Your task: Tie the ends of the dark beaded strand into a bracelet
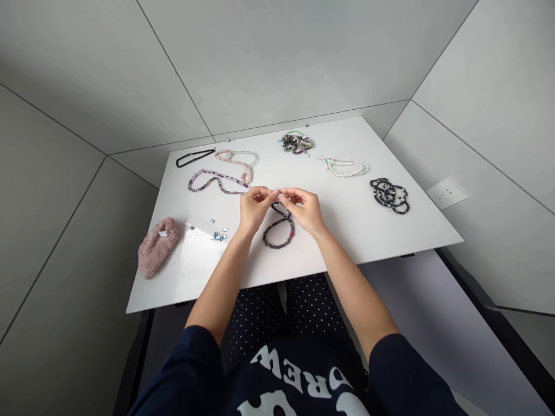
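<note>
My left hand [256,207] and my right hand [304,208] meet over the middle of the table, fingertips pinched close together. Between them they hold the upper end of a dark bead necklace [277,247]. Its lower part hangs down onto the white tabletop in a twisted loop, with a red bead on the right side. What exactly sits between the fingertips is too small to make out. Just beyond my left hand lies a purple and grey bead strand [203,186], its near end partly hidden behind the fingers.
Around lie a black strand [195,157], a pink and clear strand [238,155], a mixed bead pile [296,142], a pale strand [344,172] and black bracelets [389,195]. A fuzzy pink pouch-like item [159,247] and small blue scraps [219,236] rest at left. Grey walls enclose the table [338,254].
</note>
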Demonstrator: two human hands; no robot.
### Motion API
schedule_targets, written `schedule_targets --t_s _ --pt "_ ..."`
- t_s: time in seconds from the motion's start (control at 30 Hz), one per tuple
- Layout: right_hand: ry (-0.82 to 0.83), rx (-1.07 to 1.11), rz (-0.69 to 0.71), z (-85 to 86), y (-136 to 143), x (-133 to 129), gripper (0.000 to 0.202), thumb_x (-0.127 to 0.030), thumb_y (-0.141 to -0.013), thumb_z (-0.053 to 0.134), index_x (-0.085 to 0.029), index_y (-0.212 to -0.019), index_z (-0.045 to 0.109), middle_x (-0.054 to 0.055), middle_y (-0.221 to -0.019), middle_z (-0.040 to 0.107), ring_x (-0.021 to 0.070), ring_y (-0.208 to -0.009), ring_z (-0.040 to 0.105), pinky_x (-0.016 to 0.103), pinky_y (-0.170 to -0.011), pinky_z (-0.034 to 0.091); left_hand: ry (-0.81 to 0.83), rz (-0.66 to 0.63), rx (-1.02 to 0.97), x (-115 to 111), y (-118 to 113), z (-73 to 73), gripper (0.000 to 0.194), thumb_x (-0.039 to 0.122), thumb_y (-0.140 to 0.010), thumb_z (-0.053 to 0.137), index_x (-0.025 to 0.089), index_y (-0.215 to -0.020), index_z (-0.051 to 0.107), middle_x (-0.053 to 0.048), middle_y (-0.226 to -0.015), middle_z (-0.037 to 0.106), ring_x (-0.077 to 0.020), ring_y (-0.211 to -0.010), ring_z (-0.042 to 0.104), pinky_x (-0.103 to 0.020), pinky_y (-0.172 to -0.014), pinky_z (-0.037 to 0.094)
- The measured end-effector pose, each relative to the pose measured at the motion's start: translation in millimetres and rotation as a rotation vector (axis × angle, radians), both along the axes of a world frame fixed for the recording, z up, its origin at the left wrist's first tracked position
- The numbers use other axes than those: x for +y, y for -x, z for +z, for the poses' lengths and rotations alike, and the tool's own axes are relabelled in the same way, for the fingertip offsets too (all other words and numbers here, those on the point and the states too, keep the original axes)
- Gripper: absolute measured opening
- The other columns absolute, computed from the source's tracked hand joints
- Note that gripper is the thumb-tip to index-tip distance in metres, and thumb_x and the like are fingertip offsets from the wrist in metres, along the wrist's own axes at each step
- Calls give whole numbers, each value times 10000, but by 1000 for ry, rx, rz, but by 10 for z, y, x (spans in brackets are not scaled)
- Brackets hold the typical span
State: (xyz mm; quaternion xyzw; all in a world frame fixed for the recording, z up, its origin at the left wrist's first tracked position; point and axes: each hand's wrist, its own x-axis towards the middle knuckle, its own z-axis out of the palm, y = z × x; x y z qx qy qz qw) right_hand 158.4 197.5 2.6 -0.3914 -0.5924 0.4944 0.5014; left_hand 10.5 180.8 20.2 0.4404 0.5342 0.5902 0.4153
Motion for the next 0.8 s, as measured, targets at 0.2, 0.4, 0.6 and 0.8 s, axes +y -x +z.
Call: schedule_targets --t_s 0.2,0.4,0.6,0.8 --pt "-106 -33 -14 24 -1 -30 267 -382 -849 682 -254 -1084 668 9 -850 700 176 -847 630 330 -816 482 -99 28 171 13 38 -40 305 424 -656 880 163 -685 725 -37 -797 631 -133 -705 599 -273 -659 494" --pt "-137 33 -6 31 15 -46 265 -405 -867 675 -276 -1091 621 5 -856 661 182 -897 634 369 -944 486 -102 -37 219 6 66 -23 273 433 -701 850 178 -718 757 -43 -826 636 -140 -707 600 -283 -660 495" --pt "-85 130 24 31 37 -51 315 -458 -846 700 -263 -1073 601 -1 -828 633 170 -861 641 363 -935 522 -72 -86 164 11 90 -36 296 439 -699 847 164 -711 738 -45 -815 646 -132 -682 603 -284 -663 496" --pt "-111 130 18 21 17 -31 277 -429 -860 697 -259 -1062 610 0 -837 644 151 -817 640 318 -850 534 -53 -116 170 7 100 -28 324 471 -699 840 162 -712 742 -54 -824 656 -143 -711 612 -293 -689 495"
